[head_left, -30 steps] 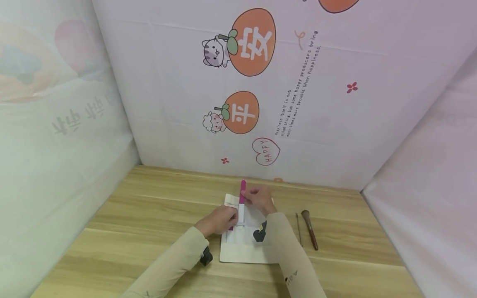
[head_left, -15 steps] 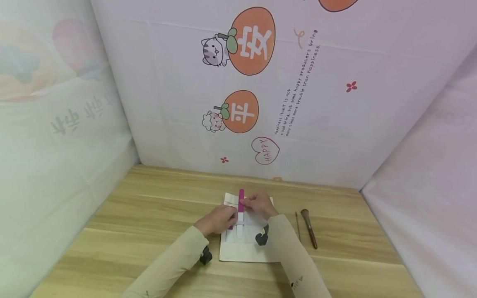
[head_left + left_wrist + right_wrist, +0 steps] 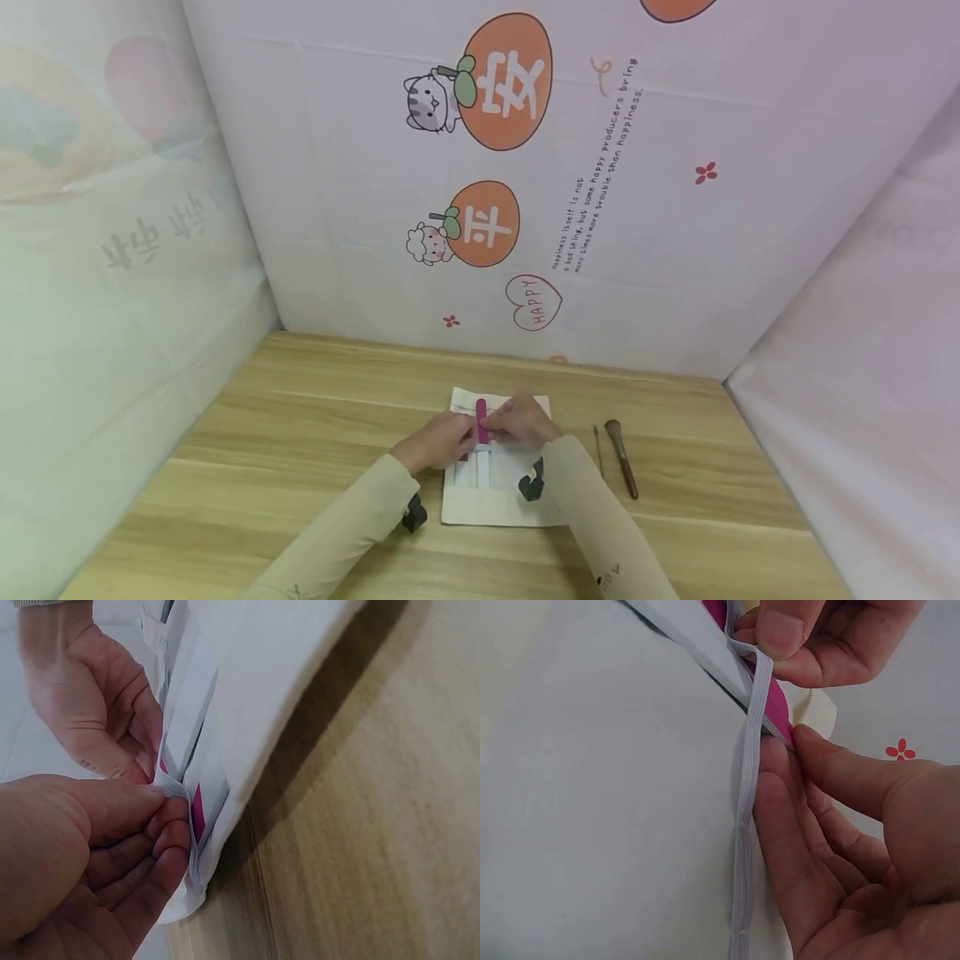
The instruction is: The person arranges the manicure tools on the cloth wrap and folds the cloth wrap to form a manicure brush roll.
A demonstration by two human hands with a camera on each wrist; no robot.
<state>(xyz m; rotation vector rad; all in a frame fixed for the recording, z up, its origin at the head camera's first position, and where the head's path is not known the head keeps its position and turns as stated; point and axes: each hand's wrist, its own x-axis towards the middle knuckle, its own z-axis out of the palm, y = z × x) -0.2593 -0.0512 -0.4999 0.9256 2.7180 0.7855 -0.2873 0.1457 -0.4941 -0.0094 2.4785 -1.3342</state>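
A flat cream cloth organiser [image 3: 495, 510] lies open on the wooden table, with a white elastic band [image 3: 748, 772] across it. My left hand [image 3: 441, 440] pinches that elastic and lifts it away from the cloth, as the left wrist view shows. In my right hand [image 3: 522, 419] is the magenta end of a flat magenta-and-white stick [image 3: 482, 417], shaped like a nail file, held between thumb and fingers. Its white half runs under the elastic, pointing toward my body. A second magenta piece [image 3: 199, 813] sits under the band beside my left fingers, partly hidden by them.
Right of the organiser lie a makeup brush [image 3: 621, 457] with a dark wooden handle and a thin metal rod [image 3: 599, 450]. White printed cloth [image 3: 637, 250] walls the table [image 3: 300, 467] at the back and both sides.
The magenta-and-white stick has slid toward my body, its white part passing under the elastic. My right hand came down with it, while the left hand stayed in place.
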